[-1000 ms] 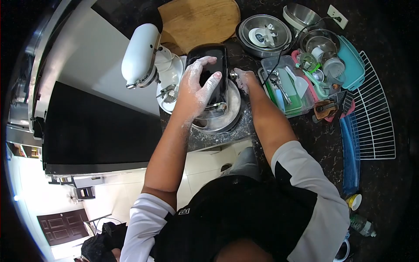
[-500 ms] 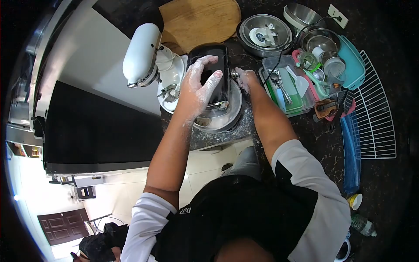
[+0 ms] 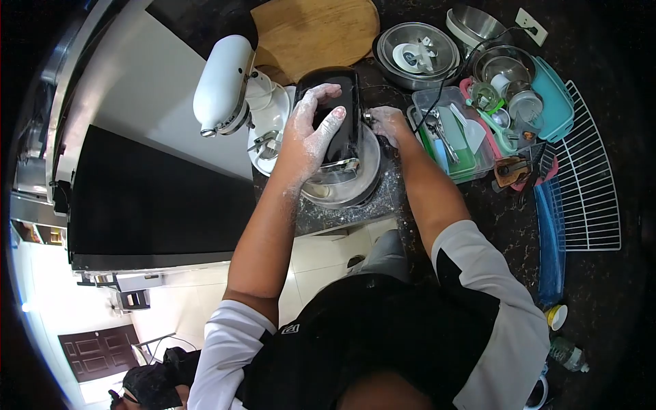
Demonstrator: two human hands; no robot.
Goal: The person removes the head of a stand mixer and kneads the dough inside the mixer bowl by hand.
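A black stand mixer (image 3: 346, 92) stands over a metal bowl (image 3: 370, 167) with whitish contents. Flour coats both of my hands. My left hand (image 3: 313, 130) is over the left side of the mixer's head, fingers and thumb spread, with nothing held in it; whether the palm touches the head is hidden. On the mixer's right side, my right hand (image 3: 387, 124) has its fingers closed at a small metal knob (image 3: 368, 117). Flour is scattered on the dark counter (image 3: 391, 198) beside the bowl.
A white mixer (image 3: 222, 85) stands at the left, near a wooden board (image 3: 314, 34). Stacked bowls (image 3: 418, 55), a plastic bin of utensils (image 3: 454, 137), a teal container (image 3: 552, 102) and a white wire rack (image 3: 588, 178) are at the right. Another person (image 3: 160, 383) is at the lower left.
My right hand shifts slightly at the knob, and its forearm and elbow swing a little to the right. My left hand keeps its place on the mixer's head.
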